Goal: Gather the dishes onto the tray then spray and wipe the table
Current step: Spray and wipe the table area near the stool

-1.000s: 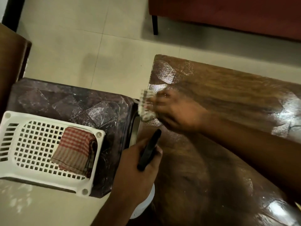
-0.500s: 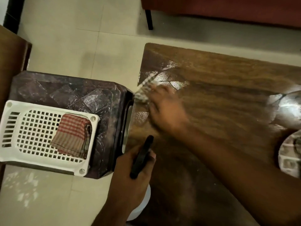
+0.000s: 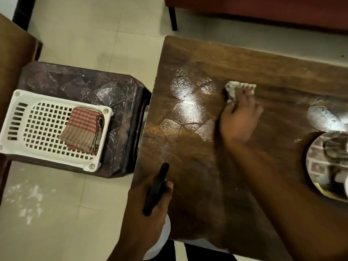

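Observation:
My right hand [image 3: 239,117] presses a crumpled whitish cloth [image 3: 235,89] onto the glossy brown wooden table [image 3: 197,166], toward its far middle. My left hand [image 3: 148,210] grips a spray bottle [image 3: 157,189] by its black head at the table's near left corner; the white body shows below the hand. At the right edge a round metal tray [image 3: 316,166] holds dishes, only partly in view.
Left of the table a dark stool [image 3: 75,85] carries a white perforated plastic basket [image 3: 24,117] with a folded red checked cloth [image 3: 82,127] on it. A red sofa [image 3: 263,8] stands beyond the table. Brown furniture [image 3: 15,44] sits far left.
My right hand has swept the cloth from the table's far left corner to the right, toward the middle. The view shifted so the tray shows more. My left hand kept hold of the bottle.

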`<state>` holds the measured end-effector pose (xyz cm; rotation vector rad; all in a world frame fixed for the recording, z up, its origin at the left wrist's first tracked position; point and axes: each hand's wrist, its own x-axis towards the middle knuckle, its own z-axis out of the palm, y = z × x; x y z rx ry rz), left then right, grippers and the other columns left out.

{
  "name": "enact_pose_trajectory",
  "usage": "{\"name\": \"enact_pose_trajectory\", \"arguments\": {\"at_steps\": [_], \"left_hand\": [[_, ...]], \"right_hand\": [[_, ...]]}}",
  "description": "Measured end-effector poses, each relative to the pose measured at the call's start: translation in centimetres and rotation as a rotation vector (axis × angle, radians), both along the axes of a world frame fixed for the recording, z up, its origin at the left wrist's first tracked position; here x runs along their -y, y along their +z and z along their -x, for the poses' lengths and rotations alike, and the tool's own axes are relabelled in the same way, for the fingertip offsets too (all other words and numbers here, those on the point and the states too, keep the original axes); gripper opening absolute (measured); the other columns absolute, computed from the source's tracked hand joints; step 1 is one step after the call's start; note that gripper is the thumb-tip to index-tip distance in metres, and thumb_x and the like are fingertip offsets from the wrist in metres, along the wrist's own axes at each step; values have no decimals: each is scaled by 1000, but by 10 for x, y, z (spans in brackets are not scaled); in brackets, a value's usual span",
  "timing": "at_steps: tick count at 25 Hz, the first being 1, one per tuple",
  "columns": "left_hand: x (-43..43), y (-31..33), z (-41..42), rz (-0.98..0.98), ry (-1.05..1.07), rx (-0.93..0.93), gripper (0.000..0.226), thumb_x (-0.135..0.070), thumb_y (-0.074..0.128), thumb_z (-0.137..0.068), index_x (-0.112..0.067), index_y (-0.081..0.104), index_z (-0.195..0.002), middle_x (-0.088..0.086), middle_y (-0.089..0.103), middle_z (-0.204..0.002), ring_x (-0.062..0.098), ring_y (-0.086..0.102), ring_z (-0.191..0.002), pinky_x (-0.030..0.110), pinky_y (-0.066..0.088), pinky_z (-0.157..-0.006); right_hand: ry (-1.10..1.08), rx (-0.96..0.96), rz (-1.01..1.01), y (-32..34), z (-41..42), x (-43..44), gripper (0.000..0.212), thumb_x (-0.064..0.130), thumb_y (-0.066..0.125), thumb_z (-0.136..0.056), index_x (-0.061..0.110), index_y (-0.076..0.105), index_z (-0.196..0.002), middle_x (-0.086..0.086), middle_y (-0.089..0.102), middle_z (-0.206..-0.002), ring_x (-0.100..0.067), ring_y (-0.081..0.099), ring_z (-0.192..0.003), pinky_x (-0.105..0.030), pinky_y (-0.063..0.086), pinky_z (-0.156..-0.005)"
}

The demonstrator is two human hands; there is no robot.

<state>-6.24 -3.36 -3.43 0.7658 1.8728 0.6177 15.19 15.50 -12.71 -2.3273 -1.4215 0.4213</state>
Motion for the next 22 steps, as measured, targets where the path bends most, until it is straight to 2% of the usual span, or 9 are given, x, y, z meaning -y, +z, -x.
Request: {"name": "enact_pose_trajectory", "arguments": {"at_steps": [3, 6, 7, 9, 12, 14, 16, 18, 22], "left_hand": [[10, 3, 0, -18, 14, 65, 4, -9, 77, -92, -9, 80, -89, 7, 78, -72, 11, 60, -47, 37, 51, -68], [19, 3, 7, -42, -42, 103, 20, -30, 75, -87, -11, 82, -92, -3, 71, -59, 7, 58, -47, 37, 51, -70], [22, 5, 10, -31, -56, 105, 26, -37, 75, -83, -14, 83, -93, -4, 71, -58, 8, 59, -47, 39, 52, -72], [30, 4, 17, -28, -63, 136, 23, -48, 81, -88, -25, 82, -88, -5, 74, -62, 6, 63, -48, 39, 52, -71], [45, 3, 31, -8, -117, 98, 33, -67, 70, -73, -36, 79, -80, -4, 72, -61, 11, 66, -53, 39, 57, -67], [54, 0, 39, 9, -159, 91, 36, -74, 66, -70, -42, 79, -79, 4, 72, -61, 15, 63, -49, 45, 56, -64], [59, 1, 46, -2, -192, 104, 27, -74, 65, -74, -51, 77, -81, 2, 71, -60, 14, 63, -47, 43, 55, -61], [66, 5, 52, -29, -223, 113, 23, -71, 65, -77, -52, 76, -84, -4, 71, -58, 12, 65, -49, 36, 55, -60], [82, 13, 65, -105, -320, 128, 17, -57, 66, -90, -47, 78, -94, -18, 75, -67, -2, 69, -60, 14, 52, -66]], "right_hand": [[653, -17, 51, -1, 72, 72, 53, 28, 52, -102, 25, 51, -154, -2, 48, -162, -35, 40, -144, -51, 42, -118], [1505, -43, 61, -2, 68, 125, 45, 24, 61, -99, 23, 62, -143, -2, 56, -156, -37, 47, -144, -51, 53, -105], [1646, -15, 9, -1, 47, 121, 44, 20, 63, -97, 23, 64, -141, -1, 58, -154, -35, 52, -142, -48, 55, -104], [1551, 81, -32, -5, 1, 107, 42, 21, 57, -102, 19, 65, -142, -2, 60, -153, -36, 57, -137, -45, 51, -109], [680, 157, 4, -3, -61, 92, 48, 29, 51, -103, 19, 58, -149, -6, 53, -159, -40, 51, -134, -41, 40, -115], [83, 69, 17, -1, -53, 92, 52, 26, 51, -101, 21, 55, -152, -5, 49, -162, -40, 45, -139, -35, 32, -116], [-123, 26, 32, 2, -1, 100, 54, 23, 52, -99, 21, 55, -153, -6, 48, -163, -41, 43, -138, -37, 32, -118], [132, 6, 38, 2, 63, 130, 55, 25, 50, -99, 23, 52, -154, -3, 48, -163, -38, 41, -138, -44, 38, -118], [1215, -7, 106, 1, 121, 227, 44, 43, 48, -101, 32, 61, -142, 8, 53, -153, -27, 44, -140, -45, 52, -104]]}}
